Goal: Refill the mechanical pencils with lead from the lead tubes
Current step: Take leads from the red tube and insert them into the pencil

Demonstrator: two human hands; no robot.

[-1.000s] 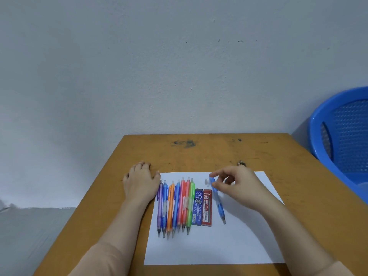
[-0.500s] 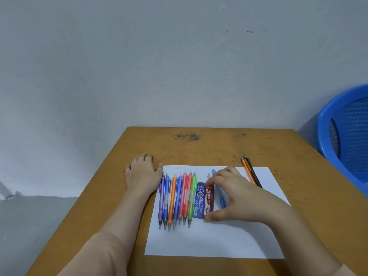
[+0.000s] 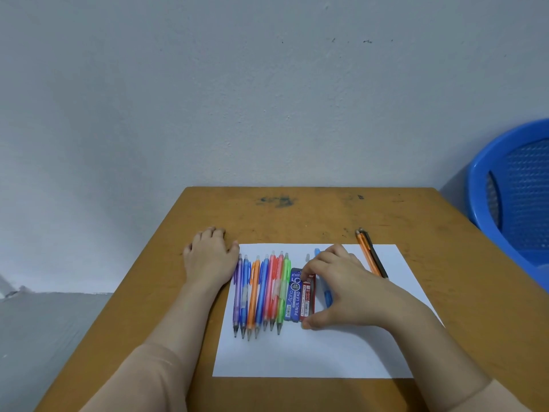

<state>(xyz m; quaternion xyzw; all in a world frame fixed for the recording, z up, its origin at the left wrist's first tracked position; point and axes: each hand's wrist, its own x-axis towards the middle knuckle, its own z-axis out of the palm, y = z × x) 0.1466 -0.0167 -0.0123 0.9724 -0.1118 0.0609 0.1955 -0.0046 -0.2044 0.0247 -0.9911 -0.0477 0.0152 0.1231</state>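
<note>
A worn wooden table [image 3: 297,215] with dark smudges near its far edge carries a smooth white sheet of paper [image 3: 297,352]. On the left part of the sheet, seven translucent plastic pencils [image 3: 261,292] lie side by side, tips pointing near: purple, blue, orange, blue, pink, red and green. Just right of the green one lies a flat blue lead tube [image 3: 294,295] printed "PENCIL LEAD" with a large "0.5". A flat red lead tube [image 3: 307,298] touches its right side; its small print is only partly readable, with "LEAD" legible.

The right hand [image 3: 350,292] arches over the red lead tube, thumb at its near end and curled fingers at its far end, pinching it lengthwise. A blue pencil [image 3: 327,297] lies beneath this hand.

The left hand [image 3: 209,260] rests palm down on the table, just left of the sheet, holding nothing.

An orange pencil [image 3: 367,254] and a dark pencil [image 3: 377,260] lie together at the sheet's far right. A blue plastic chair [image 3: 511,197] with a mesh pattern stands to the right.
</note>
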